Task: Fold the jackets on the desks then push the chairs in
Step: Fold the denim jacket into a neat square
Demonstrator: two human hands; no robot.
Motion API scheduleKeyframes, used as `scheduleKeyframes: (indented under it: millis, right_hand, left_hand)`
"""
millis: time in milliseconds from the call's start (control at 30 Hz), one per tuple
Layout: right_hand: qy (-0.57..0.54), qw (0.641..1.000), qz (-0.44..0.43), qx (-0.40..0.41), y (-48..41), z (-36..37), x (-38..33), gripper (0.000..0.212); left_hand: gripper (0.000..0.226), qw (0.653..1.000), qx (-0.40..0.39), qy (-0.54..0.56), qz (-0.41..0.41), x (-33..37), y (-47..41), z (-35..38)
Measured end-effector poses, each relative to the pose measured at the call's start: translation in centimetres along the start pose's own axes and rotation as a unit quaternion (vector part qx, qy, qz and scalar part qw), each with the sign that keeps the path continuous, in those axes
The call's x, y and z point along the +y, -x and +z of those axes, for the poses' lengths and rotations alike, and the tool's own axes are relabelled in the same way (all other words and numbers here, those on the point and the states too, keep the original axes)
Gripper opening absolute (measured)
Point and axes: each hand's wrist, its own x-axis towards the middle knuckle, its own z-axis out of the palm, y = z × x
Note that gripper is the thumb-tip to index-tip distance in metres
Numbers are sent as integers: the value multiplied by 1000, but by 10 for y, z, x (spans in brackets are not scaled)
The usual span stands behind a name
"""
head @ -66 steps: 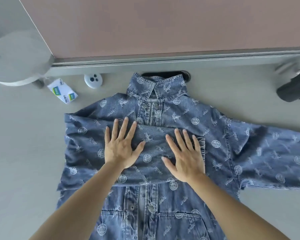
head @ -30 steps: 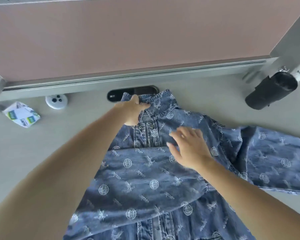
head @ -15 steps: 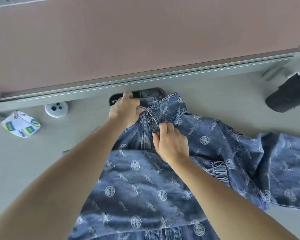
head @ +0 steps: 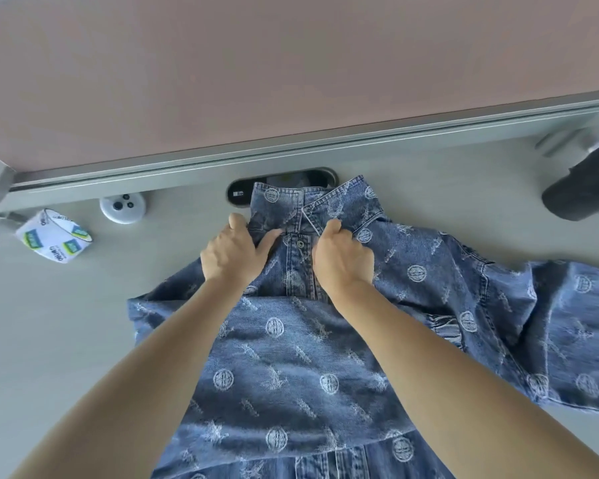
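Note:
A blue denim jacket [head: 426, 278] with white printed emblems lies front-up on the grey desk [head: 66, 323], collar toward the partition. Its left sleeve is folded across the chest; the right sleeve spreads out to the right. My left hand [head: 234, 252] grips the left collar flap, thumb pressed on the fabric. My right hand [head: 343, 257] pinches the right collar flap beside the button placket. No chair is in view.
A pink partition panel [head: 291, 63] on a metal rail closes the desk's far edge. A black cable slot [head: 242, 195] sits behind the collar. A white round puck [head: 122, 207] and a roll of printed tape [head: 54, 240] lie at left; a dark cylinder [head: 581, 191] at right.
Both hands left the folded sleeve and moved up to the collar. The right hand shifted from the placket to the right collar flap; the collar now lies flatter.

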Motion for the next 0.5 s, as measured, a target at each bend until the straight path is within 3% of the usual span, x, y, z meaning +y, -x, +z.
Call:
scheduleKeyframes:
  millis: [133,233,300,400,500]
  right_hand:
    - [1,1000,-16,-23,-9,-6,3,15]
    - [-100,995,19,-6,-18,-18,3,14]
    - [-179,982,60,-8,-23,-24,0,15]
    - [-257,960,109,-10,-36,-27,-3,15]
    - [-310,938,154,1,-49,-27,-4,15]
  left_hand:
    - [72,999,25,-22,-39,-3,4,1]
    - [54,988,147,-36,38,-1,16,18]
    - [34,971,214,11,102,1,22,28]
    - [24,957,208,32,199,8,32,38]
    - [30,966,156,21,206,15,42,47]
